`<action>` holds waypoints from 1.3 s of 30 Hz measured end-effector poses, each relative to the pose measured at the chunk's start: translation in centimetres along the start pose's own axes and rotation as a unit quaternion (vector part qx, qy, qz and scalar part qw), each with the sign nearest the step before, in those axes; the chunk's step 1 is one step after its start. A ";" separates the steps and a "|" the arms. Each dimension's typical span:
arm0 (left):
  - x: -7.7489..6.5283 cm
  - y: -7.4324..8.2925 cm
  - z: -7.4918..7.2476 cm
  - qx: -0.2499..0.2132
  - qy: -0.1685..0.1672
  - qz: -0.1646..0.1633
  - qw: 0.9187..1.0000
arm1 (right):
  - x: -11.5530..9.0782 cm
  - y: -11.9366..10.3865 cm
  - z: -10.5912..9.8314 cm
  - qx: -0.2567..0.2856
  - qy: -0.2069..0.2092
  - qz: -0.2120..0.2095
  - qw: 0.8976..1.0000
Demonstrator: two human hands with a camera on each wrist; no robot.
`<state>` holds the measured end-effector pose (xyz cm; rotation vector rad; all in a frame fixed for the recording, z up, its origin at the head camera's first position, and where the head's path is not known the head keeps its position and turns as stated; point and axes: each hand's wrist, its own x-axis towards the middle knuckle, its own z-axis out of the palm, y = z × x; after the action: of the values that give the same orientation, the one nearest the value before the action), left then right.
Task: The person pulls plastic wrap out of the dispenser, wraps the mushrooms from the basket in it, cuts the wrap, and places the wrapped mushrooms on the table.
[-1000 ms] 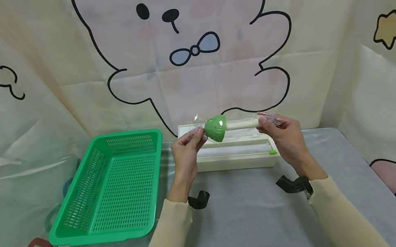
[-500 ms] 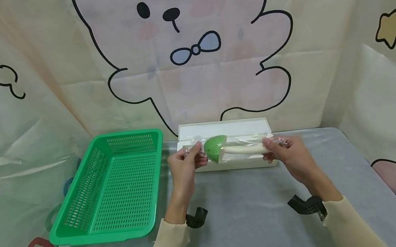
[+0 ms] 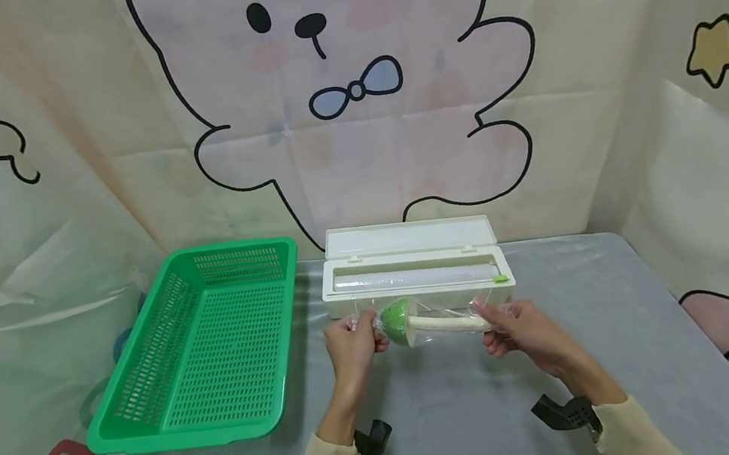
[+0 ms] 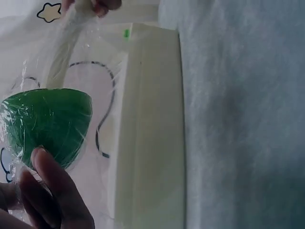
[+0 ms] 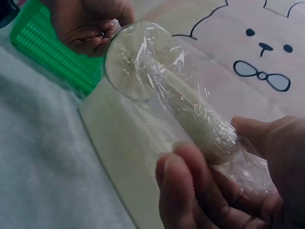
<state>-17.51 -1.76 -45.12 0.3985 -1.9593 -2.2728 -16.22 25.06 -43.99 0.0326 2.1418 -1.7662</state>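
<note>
A toy mushroom (image 3: 395, 322) with a speckled green cap and a pale stem is wrapped in clear cling film (image 5: 178, 107). It lies sideways in the air just in front of the white film dispenser. My left hand (image 3: 354, 344) pinches the bunched film at the cap end. At the stem end, my right hand (image 3: 529, 334) pinches the gathered film between thumb and fingers. In the left wrist view the left fingertips (image 4: 42, 157) rest against the green cap (image 4: 50, 119). The right wrist view shows the cap's pale underside (image 5: 126, 67) through shiny, wrinkled film.
Behind the hands stands the cling film dispenser (image 3: 421, 301), its lid (image 3: 410, 238) raised, a film roll (image 3: 411, 277) inside and a green slider (image 3: 500, 278) at the right end. A green mesh basket (image 3: 216, 352) sits on the left of the grey cloth-covered table (image 3: 457, 428).
Both hands have lowered the wrapped mushroom from over the dispenser to in front of it. The dispenser's roll and lid are now uncovered. Both hands keep their hold on the film ends.
</note>
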 end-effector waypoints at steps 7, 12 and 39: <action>0.3 -1.5 -0.4 -0.048 -0.026 -0.079 0.995 | 1.6 1.9 0.6 0.012 0.027 -0.009 1.000; 0.9 -2.3 -1.0 -0.036 -0.042 -0.101 0.993 | 2.7 3.0 0.8 0.054 0.027 -0.005 0.998; 2.1 -3.9 -1.1 -0.029 -0.016 -0.098 0.995 | 4.2 4.9 1.0 0.275 0.008 -0.013 0.961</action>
<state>-18.90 -2.68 -49.38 0.5753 -1.9420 -2.4601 -18.71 24.27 -49.95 0.1604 1.5992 -2.3239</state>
